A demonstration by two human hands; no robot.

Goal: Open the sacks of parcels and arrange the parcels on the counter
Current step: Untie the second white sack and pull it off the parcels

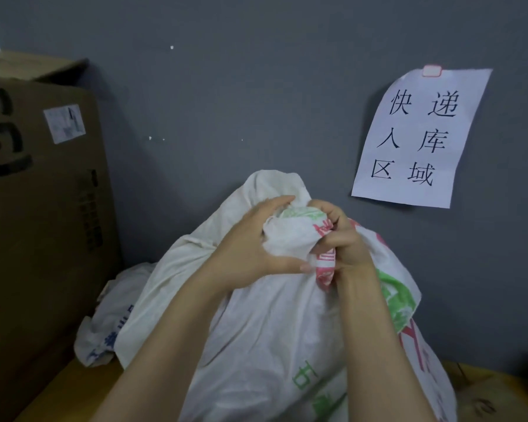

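Head view: left hand (250, 246) and right hand (343, 242) clutch the bunched neck of the seemingly upright sack (265, 336).

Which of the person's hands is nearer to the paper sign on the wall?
Right. The right hand grips the bunched neck of the sack, below and left of the paper sign; the left hand holds that neck farther left.

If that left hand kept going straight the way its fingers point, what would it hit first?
Probably the bunched neck of the white sack, which the left hand grips; the right hand sits just beyond it, though depth is hard to judge.
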